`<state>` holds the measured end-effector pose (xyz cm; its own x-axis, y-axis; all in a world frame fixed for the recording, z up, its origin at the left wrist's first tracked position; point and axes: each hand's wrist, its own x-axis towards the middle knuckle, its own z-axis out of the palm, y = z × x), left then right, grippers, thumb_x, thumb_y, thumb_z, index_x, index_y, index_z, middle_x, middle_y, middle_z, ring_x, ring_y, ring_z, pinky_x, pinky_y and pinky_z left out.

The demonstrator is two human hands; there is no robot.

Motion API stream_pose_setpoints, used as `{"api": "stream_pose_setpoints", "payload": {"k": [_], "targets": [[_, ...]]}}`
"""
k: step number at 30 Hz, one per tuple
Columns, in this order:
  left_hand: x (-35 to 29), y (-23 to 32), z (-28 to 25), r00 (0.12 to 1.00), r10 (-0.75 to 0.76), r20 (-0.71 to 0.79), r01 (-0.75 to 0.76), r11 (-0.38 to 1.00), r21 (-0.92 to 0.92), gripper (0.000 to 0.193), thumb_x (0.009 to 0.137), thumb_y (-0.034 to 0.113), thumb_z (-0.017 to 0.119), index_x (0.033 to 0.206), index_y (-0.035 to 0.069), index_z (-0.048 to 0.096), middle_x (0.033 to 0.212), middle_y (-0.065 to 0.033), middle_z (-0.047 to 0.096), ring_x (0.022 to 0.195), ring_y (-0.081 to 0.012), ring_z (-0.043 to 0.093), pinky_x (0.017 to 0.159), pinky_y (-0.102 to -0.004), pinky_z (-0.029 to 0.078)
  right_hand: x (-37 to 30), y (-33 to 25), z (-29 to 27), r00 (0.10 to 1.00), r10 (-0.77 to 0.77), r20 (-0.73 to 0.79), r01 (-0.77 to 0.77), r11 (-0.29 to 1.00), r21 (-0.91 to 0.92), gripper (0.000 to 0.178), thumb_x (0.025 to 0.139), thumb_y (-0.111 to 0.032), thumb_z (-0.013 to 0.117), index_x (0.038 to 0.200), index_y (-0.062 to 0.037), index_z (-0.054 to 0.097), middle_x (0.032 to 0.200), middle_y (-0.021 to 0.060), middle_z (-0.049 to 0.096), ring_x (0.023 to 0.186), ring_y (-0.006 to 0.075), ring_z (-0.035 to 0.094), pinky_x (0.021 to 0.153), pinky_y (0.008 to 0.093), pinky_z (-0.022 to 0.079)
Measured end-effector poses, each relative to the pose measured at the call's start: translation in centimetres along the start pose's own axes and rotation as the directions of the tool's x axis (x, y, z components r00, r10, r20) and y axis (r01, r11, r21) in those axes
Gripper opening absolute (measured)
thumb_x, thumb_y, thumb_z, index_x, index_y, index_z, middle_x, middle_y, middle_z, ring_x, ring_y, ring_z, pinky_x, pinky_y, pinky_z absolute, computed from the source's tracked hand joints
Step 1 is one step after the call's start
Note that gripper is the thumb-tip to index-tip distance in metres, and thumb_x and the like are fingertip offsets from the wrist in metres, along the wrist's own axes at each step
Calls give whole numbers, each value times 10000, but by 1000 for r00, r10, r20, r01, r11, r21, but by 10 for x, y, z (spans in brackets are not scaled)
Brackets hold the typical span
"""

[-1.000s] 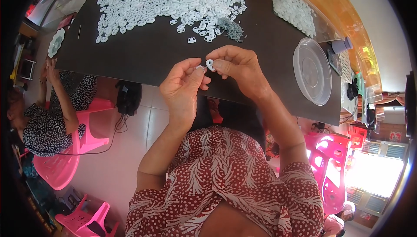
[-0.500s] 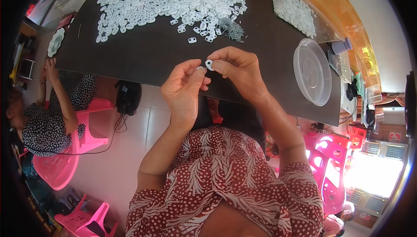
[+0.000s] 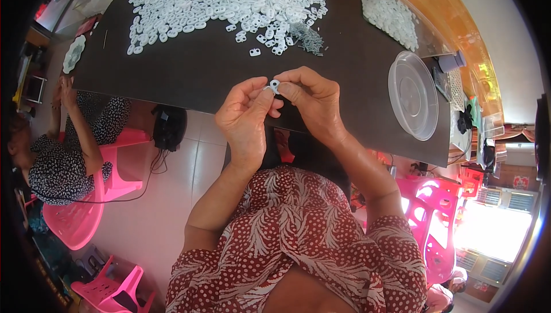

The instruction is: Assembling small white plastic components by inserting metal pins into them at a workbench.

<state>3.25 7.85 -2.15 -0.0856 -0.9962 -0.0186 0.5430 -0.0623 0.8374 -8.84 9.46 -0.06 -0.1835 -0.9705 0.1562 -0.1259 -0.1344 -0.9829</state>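
Over the near edge of the dark table [image 3: 189, 77], my two hands meet fingertip to fingertip. My right hand [image 3: 314, 103] pinches a small white plastic piece [image 3: 275, 84] with a round hole in it, between thumb and forefinger. Thumb and forefinger of my left hand [image 3: 245, 119] are closed on another small white piece, mostly hidden by the fingertips. The two pieces touch or overlap; whether they are joined I cannot tell. Beyond my hands lie a heap of white oval rings [image 3: 166, 8], white two-holed pieces [image 3: 275, 11] and a small pile of thin grey pins [image 3: 308, 39].
A clear round plastic lid [image 3: 412, 97] lies at the table's right. Behind it, a clear bin [image 3: 427, 46] holds white pieces [image 3: 389, 20]. A white scalloped dish [image 3: 74, 54] is at the far left, near a seated person [image 3: 60, 169] on a pink chair [image 3: 80, 218].
My right hand has moved slightly left, bringing its white piece against the one in my left hand. The heaps on the table look the same.
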Motion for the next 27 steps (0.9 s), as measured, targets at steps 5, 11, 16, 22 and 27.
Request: {"api": "stream_pose_setpoints", "payload": {"k": [5,11,16,22,27], "targets": [[-1,2,-1,1000,-6,1,6,1000,28,163,837,-43,595,998,-65,597,800,-98,638,647,-133,609,564,-229,480,-3,2,1,997,-72,-31,70,996,-51,59,832,8,597,880,7,631,796,38,604,736,80,563,658,227,469],[2,6,-1,999,-33,32,31,998,57,152,827,-29,616,976,-58,620,817,-91,644,667,-127,607,580,-220,467,-5,0,0,989,-137,-59,130,986,-107,70,818,8,607,879,4,641,781,48,594,725,103,565,648,239,457],[1,14,-1,991,-122,46,121,992,26,146,844,-32,591,984,-67,615,837,-92,637,687,-125,608,586,-220,484,-7,-1,0,982,-176,-67,168,979,-112,93,807,29,590,876,5,649,762,51,579,708,126,558,642,253,453],[-1,12,0,992,-85,93,83,996,25,164,861,-35,567,1016,-77,601,859,-106,634,702,-143,618,606,-244,511,-9,-1,-2,975,-215,-57,202,962,-185,120,800,41,578,888,1,650,758,54,578,713,137,557,643,254,451],[-3,10,0,990,-60,124,60,998,5,214,871,-31,556,1080,-73,576,846,-101,627,697,-142,612,611,-249,513,-12,-4,-2,984,-168,-64,158,977,-147,122,799,48,571,893,6,637,747,63,573,705,153,563,634,270,454]]}}
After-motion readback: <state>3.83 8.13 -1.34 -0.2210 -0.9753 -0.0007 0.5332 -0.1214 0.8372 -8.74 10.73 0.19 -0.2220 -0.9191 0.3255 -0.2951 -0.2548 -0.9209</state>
